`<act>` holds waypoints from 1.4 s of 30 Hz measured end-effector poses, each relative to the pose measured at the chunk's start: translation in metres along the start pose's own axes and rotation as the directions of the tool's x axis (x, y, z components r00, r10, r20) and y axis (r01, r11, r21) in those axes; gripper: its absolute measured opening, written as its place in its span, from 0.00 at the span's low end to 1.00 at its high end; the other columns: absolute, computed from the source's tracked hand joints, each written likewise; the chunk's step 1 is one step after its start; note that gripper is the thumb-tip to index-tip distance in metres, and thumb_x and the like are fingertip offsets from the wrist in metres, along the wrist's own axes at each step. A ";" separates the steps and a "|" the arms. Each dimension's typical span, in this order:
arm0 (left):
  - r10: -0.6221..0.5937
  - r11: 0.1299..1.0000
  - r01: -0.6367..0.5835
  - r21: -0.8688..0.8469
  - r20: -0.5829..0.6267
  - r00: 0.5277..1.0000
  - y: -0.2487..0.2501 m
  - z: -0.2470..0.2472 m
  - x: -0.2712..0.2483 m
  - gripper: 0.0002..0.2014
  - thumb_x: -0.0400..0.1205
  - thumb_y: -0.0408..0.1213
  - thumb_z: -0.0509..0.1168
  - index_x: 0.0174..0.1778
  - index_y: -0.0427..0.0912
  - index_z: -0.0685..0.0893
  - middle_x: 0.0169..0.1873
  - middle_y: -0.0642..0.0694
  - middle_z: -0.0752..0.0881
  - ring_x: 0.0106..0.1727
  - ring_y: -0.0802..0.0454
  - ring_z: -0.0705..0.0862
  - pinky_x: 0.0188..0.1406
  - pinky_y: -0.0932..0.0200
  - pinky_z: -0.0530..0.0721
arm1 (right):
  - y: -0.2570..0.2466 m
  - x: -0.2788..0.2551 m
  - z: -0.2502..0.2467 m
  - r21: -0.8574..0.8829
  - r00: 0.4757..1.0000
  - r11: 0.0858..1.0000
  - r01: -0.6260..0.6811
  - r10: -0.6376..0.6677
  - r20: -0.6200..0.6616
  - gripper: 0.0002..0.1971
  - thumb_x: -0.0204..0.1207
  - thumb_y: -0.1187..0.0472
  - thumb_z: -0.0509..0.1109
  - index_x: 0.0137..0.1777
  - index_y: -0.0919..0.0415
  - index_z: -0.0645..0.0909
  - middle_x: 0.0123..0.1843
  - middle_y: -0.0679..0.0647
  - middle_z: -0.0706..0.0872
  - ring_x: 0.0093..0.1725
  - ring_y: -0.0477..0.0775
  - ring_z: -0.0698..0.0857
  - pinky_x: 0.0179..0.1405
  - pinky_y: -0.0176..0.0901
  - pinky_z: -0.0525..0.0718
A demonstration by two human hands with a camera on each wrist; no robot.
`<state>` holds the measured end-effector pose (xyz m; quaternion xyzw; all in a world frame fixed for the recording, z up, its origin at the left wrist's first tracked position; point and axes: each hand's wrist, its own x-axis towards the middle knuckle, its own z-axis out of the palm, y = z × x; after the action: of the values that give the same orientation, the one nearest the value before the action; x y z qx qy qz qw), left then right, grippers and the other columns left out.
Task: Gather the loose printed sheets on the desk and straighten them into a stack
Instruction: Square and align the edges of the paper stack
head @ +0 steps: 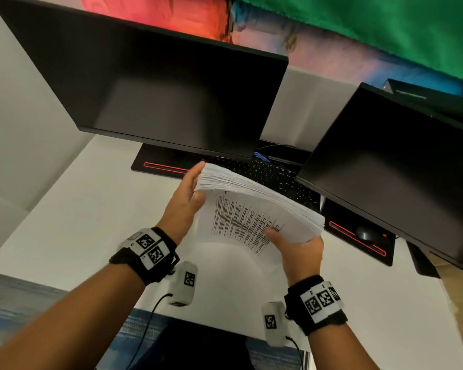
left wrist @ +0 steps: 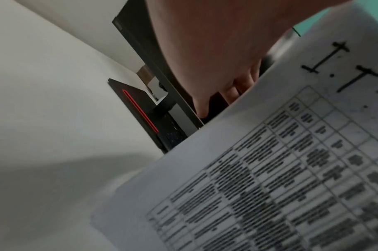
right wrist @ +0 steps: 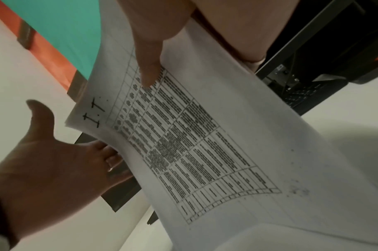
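A thick stack of printed sheets [head: 254, 206] is held up off the white desk [head: 72, 209], sagging in a curve, with a printed table on the face turned to me. My left hand [head: 188, 192] lies along its left edge. In the right wrist view the left hand [right wrist: 55, 161] has its thumb spread away and its fingers [right wrist: 110, 159] reach behind the stack [right wrist: 216, 144]. My right hand [head: 301, 253] pinches the lower right corner, thumb [right wrist: 149, 71] on the printed face and fingers behind. The left wrist view shows the stack [left wrist: 258, 178] close up beside my left hand [left wrist: 207, 56].
Two dark monitors stand behind the stack, one at centre left [head: 171, 89] and one at right [head: 401, 166]. A black keyboard [head: 275, 173] lies under them. A mouse [head: 365, 233] sits on a black mat with a red stripe [head: 358, 241] at right.
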<state>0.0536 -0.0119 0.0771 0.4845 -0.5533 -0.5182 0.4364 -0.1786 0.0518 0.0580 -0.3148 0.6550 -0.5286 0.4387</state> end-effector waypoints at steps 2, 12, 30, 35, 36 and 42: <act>0.038 0.997 -0.041 0.058 0.052 0.998 0.010 0.004 0.002 0.34 0.76 0.48 0.66 0.79 0.45 0.67 0.63 0.66 0.82 0.65 0.74 0.79 0.57 0.75 0.81 | 0.000 0.000 -0.001 0.008 1.000 1.000 0.010 -0.011 0.009 0.26 0.57 0.68 0.88 0.55 0.54 0.86 0.47 0.50 0.94 0.46 0.47 0.93 0.46 0.47 0.92; 0.175 0.982 -0.191 -0.008 -0.364 0.915 0.035 0.033 0.000 0.11 0.87 0.43 0.59 0.62 0.44 0.79 0.47 0.53 0.83 0.43 0.70 0.81 0.44 0.75 0.79 | -0.003 -0.004 0.001 0.114 1.000 0.993 -0.002 0.003 -0.011 0.15 0.66 0.71 0.83 0.46 0.53 0.87 0.36 0.42 0.93 0.39 0.42 0.93 0.34 0.32 0.89; 0.074 0.997 -0.073 0.033 -0.036 0.997 0.019 0.015 0.004 0.33 0.70 0.48 0.79 0.69 0.52 0.74 0.55 0.52 0.86 0.54 0.61 0.87 0.53 0.61 0.88 | 0.001 0.000 0.000 0.116 0.998 0.991 -0.062 0.064 -0.016 0.16 0.65 0.66 0.85 0.48 0.50 0.85 0.43 0.50 0.93 0.43 0.48 0.93 0.38 0.39 0.91; 0.072 0.977 -0.073 0.202 0.011 0.997 0.011 0.008 -0.004 0.25 0.65 0.46 0.82 0.57 0.48 0.87 0.47 0.58 0.91 0.52 0.64 0.89 0.52 0.58 0.90 | -0.008 -0.001 -0.010 0.133 1.000 0.991 -0.029 0.029 0.000 0.17 0.64 0.70 0.84 0.51 0.56 0.87 0.41 0.48 0.94 0.40 0.45 0.93 0.36 0.37 0.91; 0.037 0.990 -0.039 0.136 0.018 0.999 0.006 0.006 -0.005 0.28 0.64 0.45 0.84 0.59 0.45 0.85 0.49 0.55 0.91 0.54 0.59 0.90 0.53 0.57 0.89 | -0.007 -0.003 -0.013 0.110 1.000 0.994 -0.013 0.012 0.010 0.18 0.63 0.71 0.85 0.52 0.58 0.88 0.43 0.49 0.95 0.41 0.47 0.94 0.38 0.39 0.91; -0.177 0.984 0.174 0.046 0.076 0.981 -0.012 0.018 -0.018 0.22 0.68 0.40 0.80 0.58 0.55 0.85 0.49 0.60 0.93 0.51 0.62 0.91 0.53 0.60 0.90 | 0.000 -0.004 -0.009 0.055 0.996 0.998 -0.034 0.029 0.089 0.19 0.63 0.76 0.83 0.45 0.53 0.86 0.38 0.45 0.94 0.39 0.45 0.93 0.40 0.42 0.92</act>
<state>0.0394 0.0082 0.0638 0.5186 -0.5355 -0.5628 0.3570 -0.1850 0.0594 0.0592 -0.3148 0.6247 -0.5256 0.4841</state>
